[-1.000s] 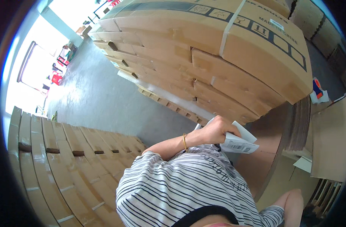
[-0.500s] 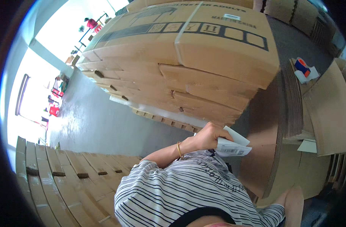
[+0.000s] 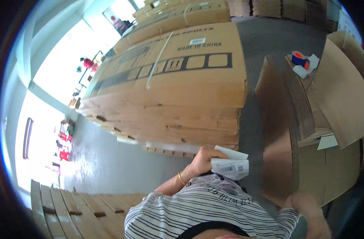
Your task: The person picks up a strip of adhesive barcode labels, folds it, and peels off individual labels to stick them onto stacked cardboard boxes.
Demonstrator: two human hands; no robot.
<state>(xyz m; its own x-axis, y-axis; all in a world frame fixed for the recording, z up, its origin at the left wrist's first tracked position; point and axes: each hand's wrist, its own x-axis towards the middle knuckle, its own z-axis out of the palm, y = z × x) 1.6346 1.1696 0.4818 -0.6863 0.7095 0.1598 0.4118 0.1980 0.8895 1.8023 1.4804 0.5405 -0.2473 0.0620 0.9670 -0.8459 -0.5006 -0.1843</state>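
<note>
My left hand [image 3: 205, 160], with a gold bangle at the wrist, is closed around folded white label sheets [image 3: 232, 169] with printed barcodes, held in front of my striped shirt. Just beyond it stands a stack of large flat brown cartons [image 3: 198, 93]. The top carton has printed symbols, a white strap across it and a small white label. My right arm [image 3: 309, 211] is bent and blurred at the lower right, beside cardboard sheets [image 3: 329, 171]; its hand does not show.
An orange-and-blue tape dispenser [image 3: 300, 59] rests with white paper on stacked cardboard at the right. A bent cardboard flap [image 3: 337, 91] leans there. More long cartons [image 3: 82, 211] lie at lower left. Grey floor [image 3: 106, 159] runs between the stacks. Red stools [image 3: 64, 154] stand far left.
The view has swung, so the carton stack sits farther left and another stack shows behind it. My left hand still holds the label sheets. The right arm has shifted and blurred.
</note>
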